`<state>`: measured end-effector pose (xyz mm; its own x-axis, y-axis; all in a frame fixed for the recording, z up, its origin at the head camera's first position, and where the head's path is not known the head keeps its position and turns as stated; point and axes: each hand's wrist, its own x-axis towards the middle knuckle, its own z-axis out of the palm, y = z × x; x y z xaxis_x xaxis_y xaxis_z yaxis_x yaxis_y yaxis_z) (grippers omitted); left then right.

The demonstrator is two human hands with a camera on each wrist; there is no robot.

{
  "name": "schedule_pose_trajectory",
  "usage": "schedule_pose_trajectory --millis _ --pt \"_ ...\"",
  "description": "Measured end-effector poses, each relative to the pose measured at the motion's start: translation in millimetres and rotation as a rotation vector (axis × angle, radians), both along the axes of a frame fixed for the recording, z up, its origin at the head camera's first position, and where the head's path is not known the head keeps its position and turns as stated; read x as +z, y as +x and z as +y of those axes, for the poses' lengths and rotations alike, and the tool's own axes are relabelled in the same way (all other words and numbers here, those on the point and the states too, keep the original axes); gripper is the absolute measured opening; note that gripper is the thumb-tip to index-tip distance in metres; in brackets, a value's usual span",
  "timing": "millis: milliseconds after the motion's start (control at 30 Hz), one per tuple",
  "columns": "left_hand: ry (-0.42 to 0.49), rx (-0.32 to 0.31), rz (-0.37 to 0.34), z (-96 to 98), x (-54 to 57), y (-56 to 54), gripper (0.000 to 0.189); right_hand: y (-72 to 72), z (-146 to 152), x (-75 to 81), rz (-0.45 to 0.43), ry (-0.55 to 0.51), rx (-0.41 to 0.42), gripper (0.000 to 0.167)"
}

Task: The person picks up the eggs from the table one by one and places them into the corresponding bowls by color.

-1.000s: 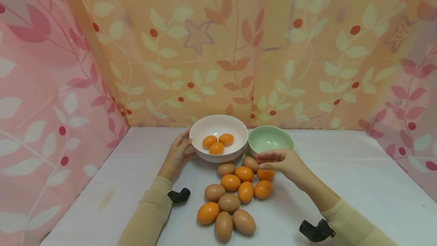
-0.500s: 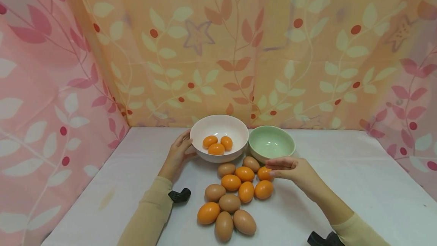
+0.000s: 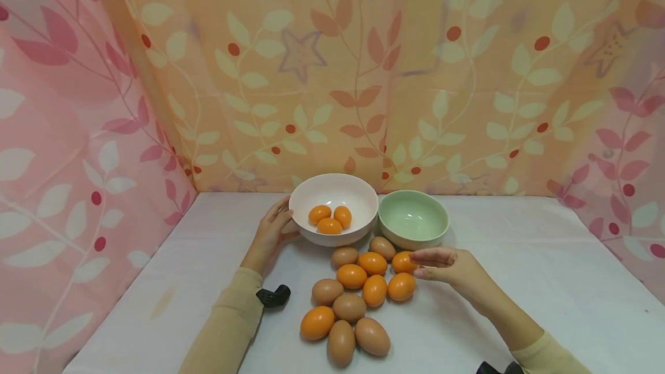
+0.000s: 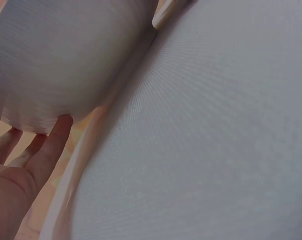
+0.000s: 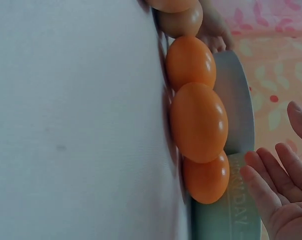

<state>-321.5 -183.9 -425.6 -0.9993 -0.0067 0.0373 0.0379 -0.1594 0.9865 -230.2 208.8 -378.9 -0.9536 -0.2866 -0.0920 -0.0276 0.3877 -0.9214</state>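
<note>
Three orange eggs [image 3: 329, 225] lie inside the white bowl [image 3: 332, 186] at the back. My left hand [image 3: 271, 229] rests its fingertips on the bowl's outer left side; the left wrist view shows the fingers [image 4: 53, 145] fairly straight against the wall. My right hand [image 3: 451, 269] is open and holds nothing, its fingertips overlapping the rightmost orange egg [image 3: 402, 261] in the head view. Seen from the right wrist, its fingers spread beside the green bowl [image 5: 226, 220] and a row of orange eggs [image 5: 198, 122]. Several orange and brown eggs [image 3: 349, 308] lie loose on the table.
The green bowl [image 3: 414, 241] stands just right of the white one, with the loose eggs in front of both. A white cloth [image 3: 519, 258] covers the table. Patterned curtains [image 3: 337, 74] hang behind and at both sides.
My right hand has moved right and towards me, away from in front of the green bowl. The rightmost egg in the white bowl has turned and shifted slightly left. My left hand stays put.
</note>
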Motion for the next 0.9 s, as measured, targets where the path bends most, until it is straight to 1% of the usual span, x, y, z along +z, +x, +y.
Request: schedule_pose_trajectory --millis 133,233,433,567,900 --pt "0.003 0.004 -0.002 0.5 0.5 -0.6 0.053 0.5 1 -2.5 -0.002 0.004 -0.007 0.046" --pt "0.005 0.005 -0.005 0.8 1.4 -0.1 0.053 0.9 2 -3.4 0.006 0.014 0.007 0.047" --pt "0.003 0.011 -0.023 1.0 2.8 1.1 0.052 0.8 2 -7.1 0.0 -0.018 0.057 0.048" --pt "-0.002 0.015 -0.032 1.2 3.0 2.2 0.052 0.1 2 -10.5 -0.003 -0.03 0.069 0.049" --pt "-0.013 0.009 -0.017 0.6 2.1 2.5 0.053 0.7 -1 -11.4 -0.008 -0.024 0.086 0.05"
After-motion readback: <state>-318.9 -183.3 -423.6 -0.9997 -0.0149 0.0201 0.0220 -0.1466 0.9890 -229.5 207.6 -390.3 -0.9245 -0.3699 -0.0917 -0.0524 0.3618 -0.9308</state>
